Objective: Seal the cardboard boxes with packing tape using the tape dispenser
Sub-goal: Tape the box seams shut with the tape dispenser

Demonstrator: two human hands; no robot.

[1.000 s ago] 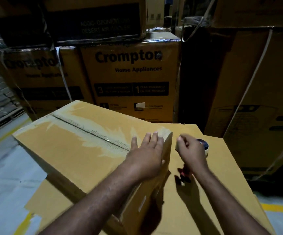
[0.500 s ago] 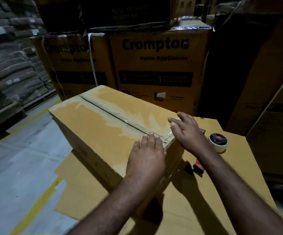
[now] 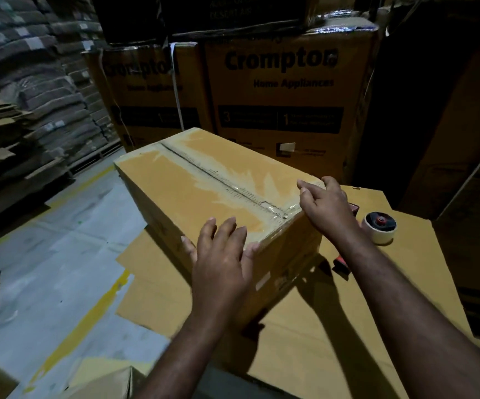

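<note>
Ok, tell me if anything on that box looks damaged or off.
On the brown cardboard box, pale torn patches flank the top seam, as if surface paper was ripped off. The clear tape is wrinkled at the near end.
</note>
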